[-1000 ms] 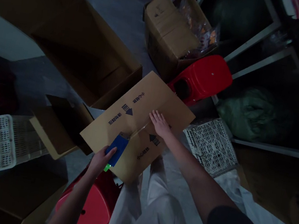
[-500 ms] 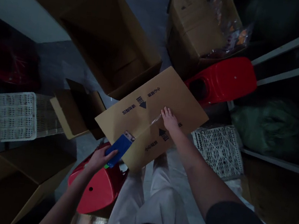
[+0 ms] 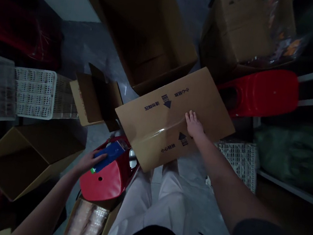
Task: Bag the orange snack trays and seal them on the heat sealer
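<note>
Carton [image 3: 174, 114] under the right hand [image 3: 194, 128], blue tool [image 3: 111, 154] in the left hand [image 3: 88, 162]

The largest thing is a deep open box [image 3: 180, 58] at the far middle. To its right stands a packed box [image 3: 245, 32], with clear plastic bags [image 3: 290, 47] at its right side. Next in size, the carton lies in the middle of the scene, on the near side of the deep open box, its flaps shut and printed arrows pointing in toward the seam. Smaller are a red stool [image 3: 271, 95], just beyond the carton's right end, and a second red stool [image 3: 102, 184], near and left.

The right hand lies palm down on the carton's top, right of the middle, gripping nothing. The left hand is clamped on the blue tool, above the second red stool and apart from the carton; whether the tool touches that stool, I cannot tell.

Smallest, a shiny strip [image 3: 159, 130] runs along the seam's left part.
</note>
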The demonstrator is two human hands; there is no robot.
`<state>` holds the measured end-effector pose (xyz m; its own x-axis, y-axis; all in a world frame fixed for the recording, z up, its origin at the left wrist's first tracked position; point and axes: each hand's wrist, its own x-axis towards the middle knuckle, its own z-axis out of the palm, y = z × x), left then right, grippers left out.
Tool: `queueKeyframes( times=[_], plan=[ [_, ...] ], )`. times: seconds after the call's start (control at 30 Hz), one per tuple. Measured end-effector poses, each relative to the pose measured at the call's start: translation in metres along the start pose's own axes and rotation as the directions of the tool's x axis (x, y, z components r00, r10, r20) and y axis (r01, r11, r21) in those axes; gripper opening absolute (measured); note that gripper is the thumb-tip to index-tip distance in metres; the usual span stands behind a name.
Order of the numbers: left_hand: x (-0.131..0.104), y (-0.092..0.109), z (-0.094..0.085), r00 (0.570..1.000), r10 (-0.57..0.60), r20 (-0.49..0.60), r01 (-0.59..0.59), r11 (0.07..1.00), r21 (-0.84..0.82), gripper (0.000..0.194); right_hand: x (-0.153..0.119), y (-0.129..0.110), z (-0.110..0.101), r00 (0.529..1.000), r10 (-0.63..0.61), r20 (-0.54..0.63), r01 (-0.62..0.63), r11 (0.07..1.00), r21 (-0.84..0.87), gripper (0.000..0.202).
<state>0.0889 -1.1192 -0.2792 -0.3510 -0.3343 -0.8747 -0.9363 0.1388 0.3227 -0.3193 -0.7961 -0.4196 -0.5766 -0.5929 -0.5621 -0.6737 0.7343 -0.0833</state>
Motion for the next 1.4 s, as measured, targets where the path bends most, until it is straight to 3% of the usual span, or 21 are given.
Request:
queueKeyframes(
  times=[0.33, 0.47, 0.63, 0.7, 0.8, 0.9, 1.0, 1.1, 1.27, 1.4],
  plan=[
    [0.021, -0.009, 0.01, 0.998, -0.025, 0.063, 0.021, 0.997, 0.068, 0.066, -0.005, 0.005, 0.003, 0.999, -0.032, -0.029, 0.031, 0.999, -0.039, 0.07],
    [0.028, -0.011, 0.017, 1.0, 0.0, 0.02, -0.002, 0.997, 0.071, 0.066, -0.008, 0.003, 0.0, 0.999, -0.031, -0.028, 0.029, 0.997, -0.073, 0.069],
    [0.041, -0.011, 0.028, 1.0, 0.013, -0.02, -0.009, 0.981, 0.194, 0.066, -0.006, 0.002, -0.009, 1.0, 0.001, -0.015, -0.002, 0.999, -0.053, 0.066],
    [0.046, -0.011, 0.03, 1.0, 0.018, -0.026, -0.011, 0.972, 0.234, 0.066, -0.011, -0.014, -0.01, 0.996, 0.053, -0.074, -0.055, 0.998, -0.026, 0.064],
    [0.048, -0.01, 0.031, 1.0, 0.018, -0.021, -0.011, 0.959, 0.283, 0.067, -0.034, -0.068, 0.001, 0.985, 0.053, -0.161, -0.044, 0.997, 0.059, 0.062],
    [0.047, -0.008, 0.031, 1.0, 0.007, -0.022, 0.0, 0.959, 0.284, 0.063, -0.064, -0.134, 0.028, 0.966, -0.221, -0.135, 0.24, 0.96, 0.143, 0.063],
    [0.047, -0.007, 0.033, 0.998, -0.005, -0.063, 0.022, 0.962, 0.273, 0.058, -0.076, -0.174, 0.051, 0.955, -0.284, -0.083, 0.295, 0.939, 0.178, 0.072],
    [0.05, -0.008, 0.035, 0.997, 0.011, -0.08, 0.012, 0.959, 0.284, 0.059, -0.068, -0.181, 0.055, 0.969, -0.245, -0.042, 0.249, 0.953, 0.173, 0.074],
    [0.055, -0.01, 0.038, 0.999, 0.02, -0.046, -0.002, 0.929, 0.369, 0.067, -0.054, -0.18, 0.037, 0.97, -0.234, 0.066, 0.222, 0.964, 0.15, 0.076],
    [0.055, -0.009, 0.041, 0.998, 0.026, -0.059, -0.004, 0.939, 0.343, 0.069, -0.052, -0.183, 0.033, 0.968, -0.233, 0.091, 0.223, 0.969, 0.106, 0.077]
  ],
)
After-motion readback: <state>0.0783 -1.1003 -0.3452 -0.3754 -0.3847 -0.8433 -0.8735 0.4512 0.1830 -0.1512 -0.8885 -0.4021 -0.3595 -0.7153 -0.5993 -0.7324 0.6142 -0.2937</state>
